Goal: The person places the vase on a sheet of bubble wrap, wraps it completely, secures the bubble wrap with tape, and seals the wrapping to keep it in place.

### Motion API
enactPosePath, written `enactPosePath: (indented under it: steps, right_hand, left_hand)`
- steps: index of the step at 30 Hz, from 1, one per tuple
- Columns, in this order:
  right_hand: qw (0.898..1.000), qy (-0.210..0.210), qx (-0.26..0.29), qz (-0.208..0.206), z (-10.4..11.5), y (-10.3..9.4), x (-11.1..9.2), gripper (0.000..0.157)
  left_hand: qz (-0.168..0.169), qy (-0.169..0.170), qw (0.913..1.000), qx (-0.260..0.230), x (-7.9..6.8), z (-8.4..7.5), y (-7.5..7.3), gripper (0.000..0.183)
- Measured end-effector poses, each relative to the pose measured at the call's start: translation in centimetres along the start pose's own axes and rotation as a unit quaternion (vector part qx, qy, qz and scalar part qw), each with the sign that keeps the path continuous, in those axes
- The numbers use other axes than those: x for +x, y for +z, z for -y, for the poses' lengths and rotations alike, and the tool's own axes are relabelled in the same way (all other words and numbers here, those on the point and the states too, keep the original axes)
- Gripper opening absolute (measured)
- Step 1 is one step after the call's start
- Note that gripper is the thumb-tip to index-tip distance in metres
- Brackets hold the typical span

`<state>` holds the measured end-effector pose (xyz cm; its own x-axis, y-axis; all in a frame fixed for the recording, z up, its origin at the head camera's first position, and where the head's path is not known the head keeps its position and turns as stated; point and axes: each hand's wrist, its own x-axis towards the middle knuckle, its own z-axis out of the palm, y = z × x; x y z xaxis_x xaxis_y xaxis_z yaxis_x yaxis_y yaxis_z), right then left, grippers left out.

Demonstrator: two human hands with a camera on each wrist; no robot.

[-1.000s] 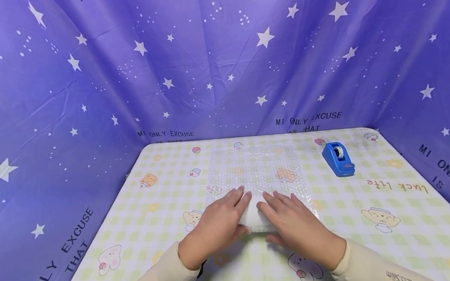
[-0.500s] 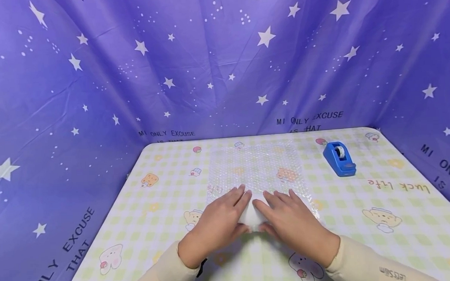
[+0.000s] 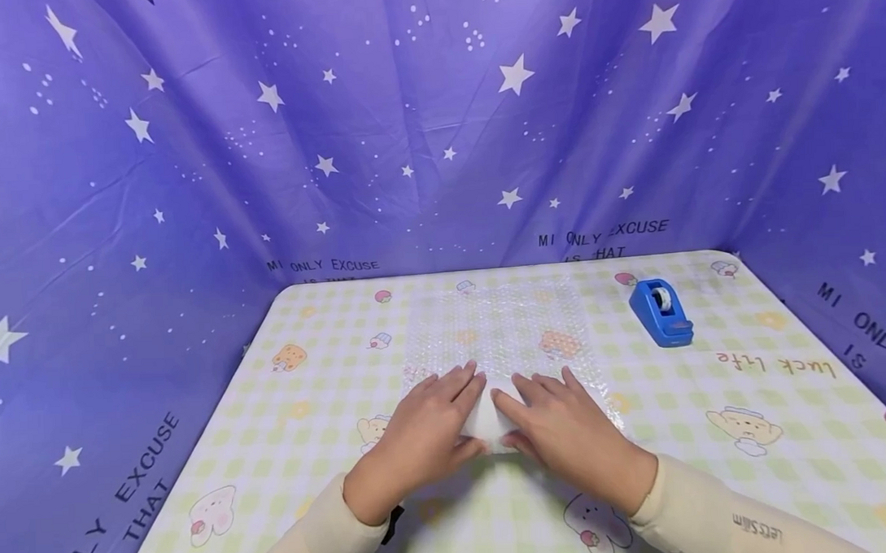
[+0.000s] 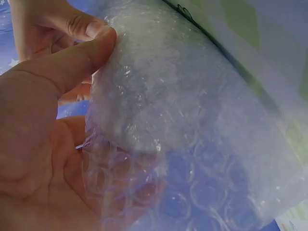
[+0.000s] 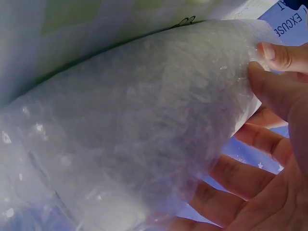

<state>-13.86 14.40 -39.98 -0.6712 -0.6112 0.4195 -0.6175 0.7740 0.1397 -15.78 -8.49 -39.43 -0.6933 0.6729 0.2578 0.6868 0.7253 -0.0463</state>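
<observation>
A clear sheet of bubble wrap (image 3: 499, 327) lies flat on the table, its near end folded up over a white object (image 3: 486, 421). My left hand (image 3: 426, 428) grips this near end from the left, thumb at the front edge and fingers over the top. From the right, my right hand (image 3: 565, 423) holds it the same way, the two thumbs close together. In the left wrist view the thumb pinches the edge of the wrapped bundle (image 4: 159, 82). The right wrist view has the fingers spread behind the bubble wrap (image 5: 144, 115). Most of the white object is hidden by wrap and hands.
A blue tape dispenser (image 3: 662, 314) with a roll of tape stands at the back right of the table. The table (image 3: 273, 445) has a checked, cartoon-printed cover. A purple star-printed curtain (image 3: 423, 122) surrounds its back and sides.
My right hand has shifted slightly left, and its thumb has come up from below the bundle to the front edge. My left hand has stayed nearly still. The dispenser has not moved.
</observation>
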Motion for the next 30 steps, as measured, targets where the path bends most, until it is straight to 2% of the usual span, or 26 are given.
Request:
enactPosePath:
  steps: [8,13,16,19,21,23,30]
  right_hand:
    - [1.000,0.003,0.008,0.000,-0.1,0.0,0.2,0.052]
    - [1.000,0.008,0.016,0.002,-0.2,0.1,0.3,0.053]
    - [1.000,0.013,0.022,0.006,-0.3,0.1,0.4,0.053]
    - [0.999,0.016,0.030,0.009,-0.3,0.1,0.5,0.053]
    - [0.999,0.018,0.034,0.011,-0.3,0.1,0.5,0.053]
    - [0.999,0.020,0.038,0.012,-0.4,0.1,0.5,0.053]
    - [0.998,0.026,0.050,0.012,-0.4,0.1,0.4,0.053]
  left_hand:
    - [-0.043,-0.008,0.9990,0.012,-0.5,0.1,-0.2,0.082]
    - [-0.096,0.009,0.9948,0.033,-1.1,0.0,-0.3,0.068]
    - [-0.152,0.038,0.9863,0.053,-1.5,-0.2,0.0,0.054]
    - [-0.211,0.071,0.9714,0.083,-1.8,-0.5,0.4,0.029]
    - [-0.235,0.088,0.9631,0.097,-1.9,-0.6,0.7,0.016]
    - [-0.244,0.096,0.9589,0.109,-2.0,-0.7,0.9,0.009]
    - [-0.233,0.105,0.9614,0.103,-2.3,-0.9,1.2,0.012]
